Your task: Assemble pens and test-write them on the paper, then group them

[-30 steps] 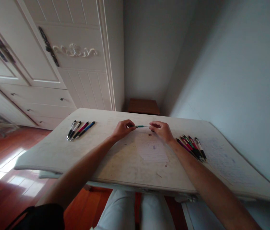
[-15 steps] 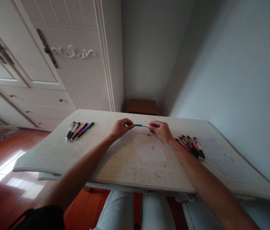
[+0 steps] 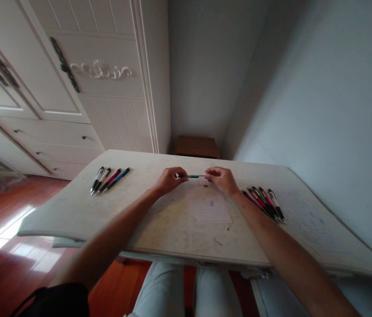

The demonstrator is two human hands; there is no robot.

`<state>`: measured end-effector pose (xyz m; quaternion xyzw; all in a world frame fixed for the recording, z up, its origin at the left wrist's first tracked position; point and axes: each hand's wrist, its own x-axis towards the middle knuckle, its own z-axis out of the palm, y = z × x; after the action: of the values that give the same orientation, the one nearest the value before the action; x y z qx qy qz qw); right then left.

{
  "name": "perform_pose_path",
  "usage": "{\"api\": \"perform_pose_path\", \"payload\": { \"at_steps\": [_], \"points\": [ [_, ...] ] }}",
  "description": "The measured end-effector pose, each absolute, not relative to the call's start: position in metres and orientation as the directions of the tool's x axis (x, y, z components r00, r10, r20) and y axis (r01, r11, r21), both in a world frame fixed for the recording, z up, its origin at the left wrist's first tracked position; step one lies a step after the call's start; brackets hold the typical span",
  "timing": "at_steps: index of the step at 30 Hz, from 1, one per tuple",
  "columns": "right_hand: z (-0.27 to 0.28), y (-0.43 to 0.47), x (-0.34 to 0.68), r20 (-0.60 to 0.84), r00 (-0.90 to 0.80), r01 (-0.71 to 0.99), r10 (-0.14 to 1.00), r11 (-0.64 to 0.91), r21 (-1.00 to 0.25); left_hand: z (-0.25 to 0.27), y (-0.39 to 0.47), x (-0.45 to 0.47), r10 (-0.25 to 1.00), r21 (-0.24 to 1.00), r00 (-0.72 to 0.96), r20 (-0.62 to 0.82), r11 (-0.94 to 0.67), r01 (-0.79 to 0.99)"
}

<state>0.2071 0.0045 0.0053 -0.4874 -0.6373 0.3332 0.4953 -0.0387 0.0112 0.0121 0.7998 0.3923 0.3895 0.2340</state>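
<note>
My left hand [image 3: 171, 179] pinches a teal pen barrel [image 3: 193, 176] level above the far part of the table. From the barrel's right end sticks a thin dark ink refill [image 3: 201, 176]. The fingertips of my right hand [image 3: 221, 178] are closed on the refill's outer end. A small dark piece shows just under those fingers; what it is I cannot make out. Below both hands lies a written sheet of paper [image 3: 210, 207].
On the white table [image 3: 159, 229], several pens [image 3: 109, 179] lie at the left and several more pens [image 3: 265, 203] beside my right forearm. A large scribbled sheet [image 3: 314, 220] covers the right side. A wardrobe [image 3: 116, 119] and a brown stool-like box [image 3: 197, 146] stand behind.
My left hand has shifted slightly right and down with the barrel. Less of the refill now shows between barrel and right hand. My right hand has hardly moved.
</note>
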Motion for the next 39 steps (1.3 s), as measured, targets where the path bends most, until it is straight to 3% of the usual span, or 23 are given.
{"api": "perform_pose_path", "payload": {
  "at_steps": [17, 27, 39],
  "points": [
    [0.002, -0.004, 0.198, 0.383, -0.093, 0.366, 0.919, 0.39, -0.845, 0.011, 0.01, -0.043, 0.846, 0.688, 0.348, 0.404, -0.532, 0.494],
    [-0.012, 0.001, 0.196, 0.29, -0.099, 0.264, 0.952, 0.306, -0.915, 0.003, 0.016, -0.047, 0.864, 0.724, 0.34, 0.371, -0.498, 0.477],
    [-0.009, -0.001, 0.197, 0.357, -0.099, 0.334, 0.929, 0.369, -0.867, 0.002, 0.015, -0.046, 0.882, 0.755, 0.329, 0.337, -0.462, 0.466]
  ]
}}
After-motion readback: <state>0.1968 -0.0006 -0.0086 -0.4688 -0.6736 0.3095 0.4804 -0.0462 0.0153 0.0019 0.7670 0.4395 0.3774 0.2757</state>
